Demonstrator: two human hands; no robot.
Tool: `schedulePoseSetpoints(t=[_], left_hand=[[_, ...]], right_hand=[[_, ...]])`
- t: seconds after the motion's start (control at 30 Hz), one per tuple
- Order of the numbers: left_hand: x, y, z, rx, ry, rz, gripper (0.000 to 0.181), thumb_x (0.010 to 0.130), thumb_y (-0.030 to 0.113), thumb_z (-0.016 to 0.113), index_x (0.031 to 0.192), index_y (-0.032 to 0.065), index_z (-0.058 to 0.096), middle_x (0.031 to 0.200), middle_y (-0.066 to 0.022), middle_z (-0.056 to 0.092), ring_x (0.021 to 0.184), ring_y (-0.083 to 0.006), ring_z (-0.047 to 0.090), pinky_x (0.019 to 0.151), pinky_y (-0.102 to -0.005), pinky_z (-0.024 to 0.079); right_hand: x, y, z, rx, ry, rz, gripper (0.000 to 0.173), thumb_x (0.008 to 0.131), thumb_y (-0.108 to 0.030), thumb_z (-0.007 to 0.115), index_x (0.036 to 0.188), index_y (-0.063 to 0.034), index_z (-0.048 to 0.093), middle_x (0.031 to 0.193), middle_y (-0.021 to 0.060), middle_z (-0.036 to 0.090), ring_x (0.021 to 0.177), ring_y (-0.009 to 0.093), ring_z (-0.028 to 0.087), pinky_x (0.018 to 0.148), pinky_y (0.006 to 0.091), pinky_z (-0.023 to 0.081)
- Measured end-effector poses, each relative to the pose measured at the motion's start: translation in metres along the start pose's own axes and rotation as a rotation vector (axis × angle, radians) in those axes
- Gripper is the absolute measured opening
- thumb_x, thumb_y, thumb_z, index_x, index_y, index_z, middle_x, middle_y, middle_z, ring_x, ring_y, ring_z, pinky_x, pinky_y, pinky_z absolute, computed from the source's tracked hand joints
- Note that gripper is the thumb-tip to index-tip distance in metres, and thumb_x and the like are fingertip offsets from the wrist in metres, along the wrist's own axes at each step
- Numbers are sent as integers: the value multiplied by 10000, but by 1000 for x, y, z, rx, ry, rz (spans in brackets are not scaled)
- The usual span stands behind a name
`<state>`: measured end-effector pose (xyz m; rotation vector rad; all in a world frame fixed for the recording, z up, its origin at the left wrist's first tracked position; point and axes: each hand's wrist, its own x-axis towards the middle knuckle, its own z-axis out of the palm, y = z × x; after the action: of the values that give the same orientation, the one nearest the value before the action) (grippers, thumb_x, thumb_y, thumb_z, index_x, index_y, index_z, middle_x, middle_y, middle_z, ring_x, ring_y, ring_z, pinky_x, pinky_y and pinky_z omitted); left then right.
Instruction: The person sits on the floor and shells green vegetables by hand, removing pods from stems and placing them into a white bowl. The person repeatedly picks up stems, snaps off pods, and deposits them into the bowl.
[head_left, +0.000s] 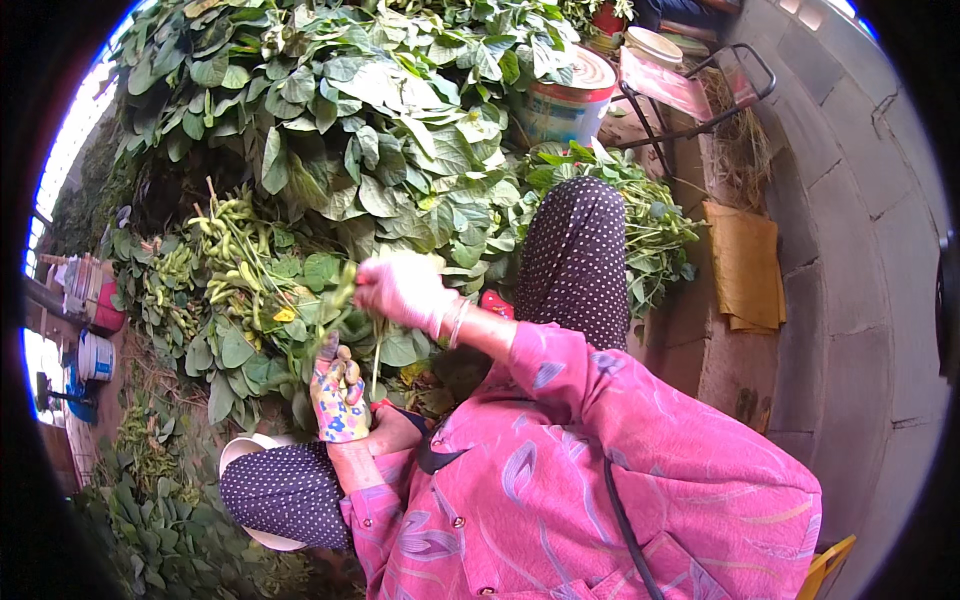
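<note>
My left hand (341, 401), in a floral-print glove with soiled fingertips, is curled around the lower end of a green soybean stem (335, 307). Just above and to its right, my right hand (405, 291) in a pale pink-and-white glove pinches the same plant near its upper part; motion blurs it. A thin pale stalk (376, 356) hangs below the right hand. Left of both hands lies a bunch of soybean plants with green pods (236, 266). Beyond them rises a large heap of leafy soybean plants (360, 105).
A lidded paint bucket (566, 109) and a metal-framed folding chair (667, 86) stand at the upper right. Folded yellow-brown sheeting (742, 266) lies by the block wall (855, 300). More buckets (96, 356) are at the left. My knees flank the work; another person's leg shows at the top.
</note>
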<state>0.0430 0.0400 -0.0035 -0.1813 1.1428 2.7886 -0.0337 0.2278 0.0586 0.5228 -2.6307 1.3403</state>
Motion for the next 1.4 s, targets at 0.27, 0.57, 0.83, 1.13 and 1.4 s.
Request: schedulePoseSetpoints(t=[0.27, 0.57, 0.83, 1.13, 1.4], left_hand=[[-18, 7, 19, -259, -117, -86, 195, 898, 216, 445, 1008, 66, 502, 730, -9, 444, 474, -68, 334, 342, -186, 273], [-19, -11, 32, -411, -174, -87, 269, 867, 389, 447, 821, 131, 510, 652, 23, 364, 454, -85, 302, 340, -205, 219], [-38, -1, 47, -547, -263, -107, 350, 873, 412, 425, 718, 100, 458, 645, -22, 374, 453, -118, 336, 334, -219, 258], [-58, 7, 69, -478, -422, -22, 347, 837, 397, 514, 667, 110, 417, 639, 10, 332, 435, -88, 323, 387, -211, 268], [-68, 10, 76, -285, -261, -31, 296, 820, 429, 538, 808, 137, 496, 646, 39, 366, 480, -61, 346, 432, -197, 260]], right_hand=[[24, 28, -165, -253, 640, -353, 90, 720, -167, 617, 800, -161, 656, 702, 33, 623, 595, 181, 594, 556, 293, 488], [-29, 192, -332, -716, 590, 803, 414, 729, -437, 538, 1069, -205, 580, 973, 104, 615, 805, 253, 596, 716, 337, 449], [-35, 204, -263, -180, 624, 406, 273, 802, -123, 576, 1070, -74, 602, 809, -33, 622, 660, 39, 504, 592, 189, 415], [27, 99, -199, 191, 428, 74, 231, 826, -98, 562, 1040, -25, 609, 791, -61, 571, 587, 7, 398, 515, 151, 329], [45, 17, -166, 302, 186, -21, 232, 821, -57, 539, 1042, -34, 606, 740, -57, 534, 567, 1, 392, 490, 132, 303]])
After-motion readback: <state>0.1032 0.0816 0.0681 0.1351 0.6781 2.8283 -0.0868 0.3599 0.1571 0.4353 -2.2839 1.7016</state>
